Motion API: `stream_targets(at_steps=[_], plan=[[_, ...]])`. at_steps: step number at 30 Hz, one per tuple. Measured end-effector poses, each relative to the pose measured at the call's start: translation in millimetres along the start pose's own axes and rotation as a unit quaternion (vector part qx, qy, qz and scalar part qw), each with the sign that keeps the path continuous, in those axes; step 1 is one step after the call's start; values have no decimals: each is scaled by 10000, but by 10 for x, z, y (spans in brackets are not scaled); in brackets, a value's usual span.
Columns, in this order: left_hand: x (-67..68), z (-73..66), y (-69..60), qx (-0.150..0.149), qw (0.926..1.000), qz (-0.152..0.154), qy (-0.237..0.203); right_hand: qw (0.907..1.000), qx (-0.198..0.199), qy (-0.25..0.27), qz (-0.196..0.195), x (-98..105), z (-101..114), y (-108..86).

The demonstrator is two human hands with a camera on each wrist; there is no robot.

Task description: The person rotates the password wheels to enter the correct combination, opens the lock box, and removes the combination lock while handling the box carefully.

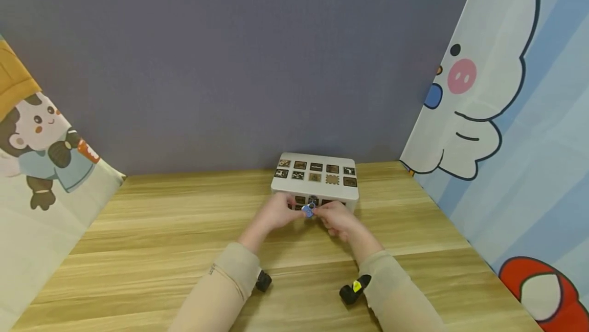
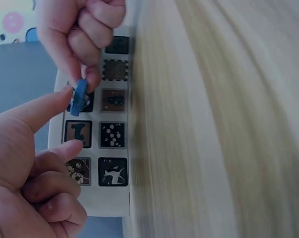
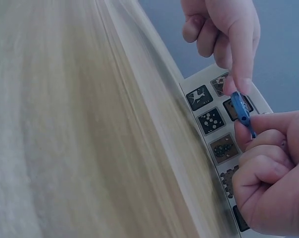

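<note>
A small blue padlock (image 1: 308,211) with a thin loop is up between both hands, in front of a patterned white box (image 1: 314,160). My right hand (image 1: 338,218) pinches one end of it between thumb and index finger, the other fingers curled in. On the other side, the thumb of my left hand (image 1: 278,210) touches the padlock; in the left wrist view its index finger stands apart from it. The right wrist view shows the padlock (image 3: 240,106) nearly edge-on, with a small round hole. Whether its loop passes through the box's catch cannot be told.
The box stands on a wood-grain table (image 1: 184,219) near its back edge, against a grey partition (image 1: 239,66). Cartoon-printed cloths hang on the left and right sides. A black wrist camera (image 1: 352,293) sits under the right sleeve.
</note>
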State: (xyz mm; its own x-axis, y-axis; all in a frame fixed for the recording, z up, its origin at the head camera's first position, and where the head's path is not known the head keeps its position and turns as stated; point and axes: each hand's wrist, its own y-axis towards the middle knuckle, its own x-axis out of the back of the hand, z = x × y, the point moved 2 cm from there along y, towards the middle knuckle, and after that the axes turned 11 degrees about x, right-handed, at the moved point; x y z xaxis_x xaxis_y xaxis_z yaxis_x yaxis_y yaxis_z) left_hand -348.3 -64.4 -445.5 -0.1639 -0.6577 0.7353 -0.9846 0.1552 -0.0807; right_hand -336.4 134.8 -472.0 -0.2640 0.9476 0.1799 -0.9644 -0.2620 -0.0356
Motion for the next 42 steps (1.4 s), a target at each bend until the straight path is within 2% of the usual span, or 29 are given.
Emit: stream_targets(at_steps=[4,8,17,28,42], plan=[[12,-41,-22,-106,9983,-145,553,10000,-32,57,-31,0,-11,-8],[21,-69,-24,-266,9957,-212,859,9998,-111,128,-104,0,-22,-12],[-10,-138,-9,-594,9815,-317,1794,9987,-181,429,-213,-22,-41,-13],[-55,-165,-3,-695,9753,-428,2050,9976,-256,594,-239,-45,-43,-20],[-38,-180,39,-973,9718,-492,2091,9986,-187,425,-237,-31,-6,22]])
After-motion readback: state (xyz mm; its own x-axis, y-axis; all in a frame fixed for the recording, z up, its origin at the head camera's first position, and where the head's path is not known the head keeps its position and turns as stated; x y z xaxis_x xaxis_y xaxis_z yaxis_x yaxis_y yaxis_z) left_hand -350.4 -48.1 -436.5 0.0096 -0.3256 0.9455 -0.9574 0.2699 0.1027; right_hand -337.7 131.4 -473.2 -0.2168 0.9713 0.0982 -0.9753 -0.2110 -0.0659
